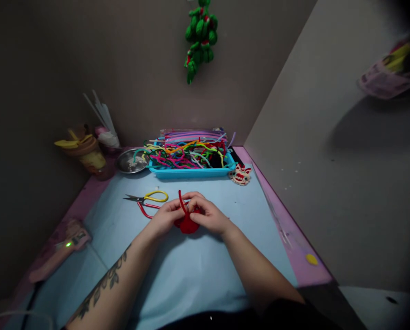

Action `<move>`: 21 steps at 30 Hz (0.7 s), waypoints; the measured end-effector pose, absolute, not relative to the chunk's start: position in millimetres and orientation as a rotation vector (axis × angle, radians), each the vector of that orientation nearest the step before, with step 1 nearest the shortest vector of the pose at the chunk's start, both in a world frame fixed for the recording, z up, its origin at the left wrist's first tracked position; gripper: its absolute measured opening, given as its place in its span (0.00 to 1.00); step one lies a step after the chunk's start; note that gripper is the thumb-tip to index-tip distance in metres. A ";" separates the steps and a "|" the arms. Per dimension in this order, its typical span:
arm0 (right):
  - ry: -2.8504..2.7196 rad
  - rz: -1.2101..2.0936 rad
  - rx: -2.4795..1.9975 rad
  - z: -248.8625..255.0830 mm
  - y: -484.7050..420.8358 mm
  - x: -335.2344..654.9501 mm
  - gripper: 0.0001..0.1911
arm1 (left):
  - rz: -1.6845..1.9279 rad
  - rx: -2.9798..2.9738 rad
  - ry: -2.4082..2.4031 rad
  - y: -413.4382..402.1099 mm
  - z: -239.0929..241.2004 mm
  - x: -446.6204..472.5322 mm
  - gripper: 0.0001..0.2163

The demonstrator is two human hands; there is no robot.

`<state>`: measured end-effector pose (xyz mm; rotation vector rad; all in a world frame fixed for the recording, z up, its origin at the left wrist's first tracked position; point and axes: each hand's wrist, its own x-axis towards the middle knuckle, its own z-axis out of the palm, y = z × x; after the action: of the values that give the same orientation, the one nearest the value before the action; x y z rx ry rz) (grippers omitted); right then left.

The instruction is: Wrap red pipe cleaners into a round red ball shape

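Both hands meet over the middle of the blue-covered table around a red fuzzy piece (188, 225), which looks made of pipe cleaner. My left hand (172, 211) closes on its left side, and a red stem sticks up beside those fingers. On the other side, my right hand (210, 214) pinches the piece with thumb and fingers. Part of the red piece is hidden behind the fingers. Left of my left hand lie scissors (141, 200) with one yellow and one red handle, blades pointing left.
A blue tray (191, 173) of colourful pipe cleaners stands at the back. Beside it are a metal bowl (131, 161) and a lion-face ornament (241, 175). A pink glue gun (62, 254) lies at left. Cups (91, 156) stand back left; a yellow disc (311, 259) lies at right.
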<state>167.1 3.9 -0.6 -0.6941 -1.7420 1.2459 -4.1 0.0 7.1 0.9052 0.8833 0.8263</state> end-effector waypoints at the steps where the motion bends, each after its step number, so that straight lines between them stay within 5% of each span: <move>1: -1.744 1.238 -0.703 -0.3 3.5 167.2 0.01 | 0.835 0.898 0.892 0.7 6.4 -4.2 0.13; 7: -1.774 0.849 -0.864 -2.7 -1.3 160.9 0.15 | 0.985 0.911 1.042 4.2 1.1 -1.6 0.15; 11: -1.692 0.671 -0.933 -7.9 -1.3 154.8 0.06 | 1.040 0.945 1.094 3.3 1.3 2.7 0.14; 21: -1.421 0.878 -1.028 -7.4 2.6 152.1 0.01 | 1.009 1.197 1.144 -1.0 12.4 6.4 0.09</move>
<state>152.1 2.6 -7.4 -1.0284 -1.4210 0.8782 6.4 -1.0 12.4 1.1967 1.1435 1.0085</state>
